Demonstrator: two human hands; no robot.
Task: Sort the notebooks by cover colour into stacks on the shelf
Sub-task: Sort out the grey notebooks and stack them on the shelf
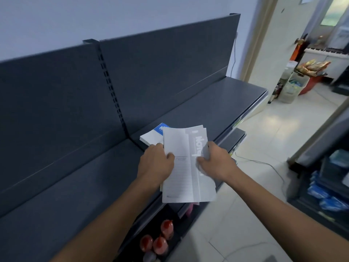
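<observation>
I hold a bundle of grey-white notebooks (184, 178) above the front edge of the dark grey shelf (217, 106). My left hand (156, 163) grips the bundle's left side, thumb on the top cover. My right hand (215, 161) grips the right side, where a grey cover bears large white lettering. The covers are fanned slightly apart. Behind the bundle, a blue-and-white notebook (155, 134) lies flat on the shelf beside the slotted upright. A pink edge shows under the bundle's lower end.
The shelf's back panel (160, 72) rises behind. A lower shelf holds red-capped bottles (160, 241). A doorway (302, 53) opens at the right onto a tiled floor with a cable (264, 163); a dark rack with blue packs (324, 195) stands at the far right.
</observation>
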